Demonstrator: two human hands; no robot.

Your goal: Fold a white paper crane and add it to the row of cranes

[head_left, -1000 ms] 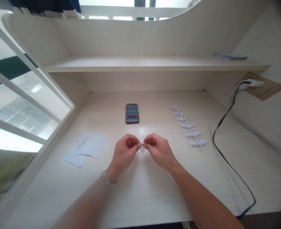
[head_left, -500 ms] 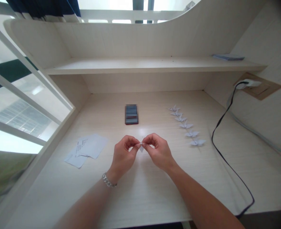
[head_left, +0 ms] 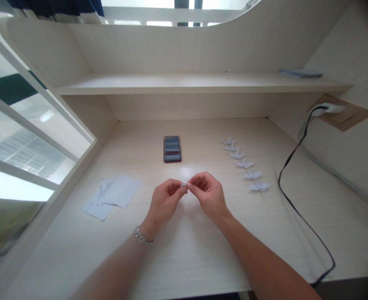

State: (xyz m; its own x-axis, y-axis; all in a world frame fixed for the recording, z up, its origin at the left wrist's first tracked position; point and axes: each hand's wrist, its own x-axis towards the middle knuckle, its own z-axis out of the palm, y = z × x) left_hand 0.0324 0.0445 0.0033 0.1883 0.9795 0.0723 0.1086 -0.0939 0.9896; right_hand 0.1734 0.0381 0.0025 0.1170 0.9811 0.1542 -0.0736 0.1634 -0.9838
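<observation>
A small folded piece of white paper (head_left: pixel 184 184) is pinched between both sets of fingertips above the middle of the desk. My left hand (head_left: pixel 166 201), with a silver chain bracelet at the wrist, grips it from the left. From the right, my right hand (head_left: pixel 209 195) holds it between thumb and forefinger. Most of the paper is hidden by the fingers. Several white folded paper cranes (head_left: pixel 245 165) stand in a slanting row to the right. Loose white sheets (head_left: pixel 121 191), one with writing, lie overlapping on the left.
A dark blurred rectangular object (head_left: pixel 172 149) lies beyond my hands. A black cable (head_left: pixel 291 204) runs from the wall socket (head_left: pixel 343 112) down the desk's right side. Over the back of the desk (head_left: pixel 177 258) spans a shelf (head_left: pixel 171 83) bearing a thin flat item (head_left: pixel 301 73).
My hands have shifted slightly, fingertips now closer together. The paper's tip no longer points down below the fingers; a small part shows above the left thumb. The view has tilted slightly.
</observation>
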